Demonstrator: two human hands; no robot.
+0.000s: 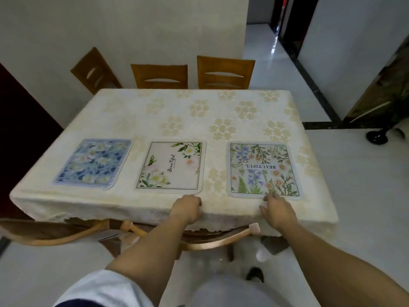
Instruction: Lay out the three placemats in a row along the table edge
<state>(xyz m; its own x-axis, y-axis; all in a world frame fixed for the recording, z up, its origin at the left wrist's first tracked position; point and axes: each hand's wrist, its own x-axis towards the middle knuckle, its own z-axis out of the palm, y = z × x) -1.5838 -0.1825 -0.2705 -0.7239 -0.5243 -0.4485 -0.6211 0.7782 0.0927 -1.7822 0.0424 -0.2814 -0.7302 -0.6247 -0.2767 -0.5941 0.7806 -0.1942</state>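
Three placemats lie flat in a row along the near edge of the table (199, 111), which is covered with a cream flowered cloth. On the left is a blue floral placemat (95, 163), in the middle a cream placemat (171, 168) with white flowers and script lettering, on the right a wildflower placemat (262, 169) printed "BEAUTIFUL". My left hand (187, 209) rests at the table edge just below the middle mat's near right corner, fingers curled, holding nothing. My right hand (277, 210) touches the near edge of the right mat with its fingertips, fingers loosely apart.
Three wooden chairs (159, 76) stand along the table's far side against a white wall. A wooden chair back (212, 242) curves under the near edge by my arms. Glossy white floor (365, 196) lies to the right, with a dark doorway (287, 21) beyond.
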